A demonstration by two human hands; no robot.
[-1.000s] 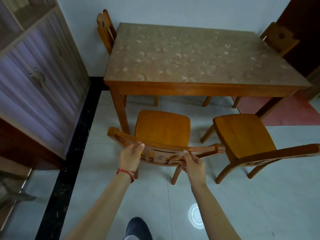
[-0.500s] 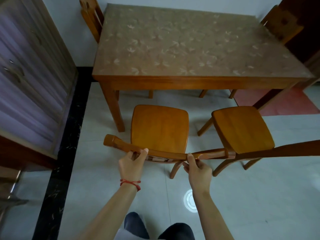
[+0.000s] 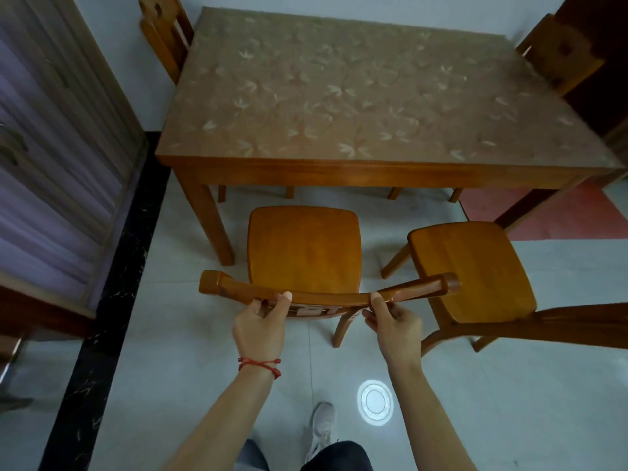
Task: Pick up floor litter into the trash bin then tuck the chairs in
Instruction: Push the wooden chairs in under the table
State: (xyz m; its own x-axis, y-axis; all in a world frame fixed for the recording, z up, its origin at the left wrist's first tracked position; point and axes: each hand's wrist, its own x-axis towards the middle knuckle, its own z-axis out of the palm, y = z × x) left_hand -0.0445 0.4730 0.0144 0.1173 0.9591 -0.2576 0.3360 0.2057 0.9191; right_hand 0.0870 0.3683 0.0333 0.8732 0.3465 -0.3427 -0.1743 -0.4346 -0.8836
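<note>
Head view, looking down past my forearms. My left hand (image 3: pixel 260 329) grips the curved top rail of the near wooden chair (image 3: pixel 304 253): thumb up over the rail, fingers (image 3: pixel 284 302) curled round it from behind. My right hand (image 3: pixel 394 322) pinches the same rail further right, thumb on top, fingers wrapped beneath. Both hands closed on the rail, nothing else in them. Red string bracelet (image 3: pixel 260 365) on my left wrist.

The chair stands on the pale tiled floor (image 3: pixel 170 351), seat facing the worktop (image 3: pixel 339 96), its front edge near the worktop's near edge but not under it. It sits toward the worktop's near left corner, just right of the left front leg (image 3: pixel 212 222).

Second wooden chair (image 3: pixel 472 266) just beside the first on the right, angled, seat also out from under the near edge; its top rail runs off to the right side of the view. Two further chairs at the far edge: one at the far left corner (image 3: pixel 163 32), one at the far right corner (image 3: pixel 560 52), backs showing above the worktop.

Worktop carries a leaf-patterned covering. Cabinet with ribbed panels (image 3: pixel 51 164) on the left, black floor strip (image 3: pixel 112 300) along its base. Red mat (image 3: pixel 560 215) on the floor at right. Round white light reflection (image 3: pixel 374 402) on the tiles near my shoe (image 3: pixel 321 426).
</note>
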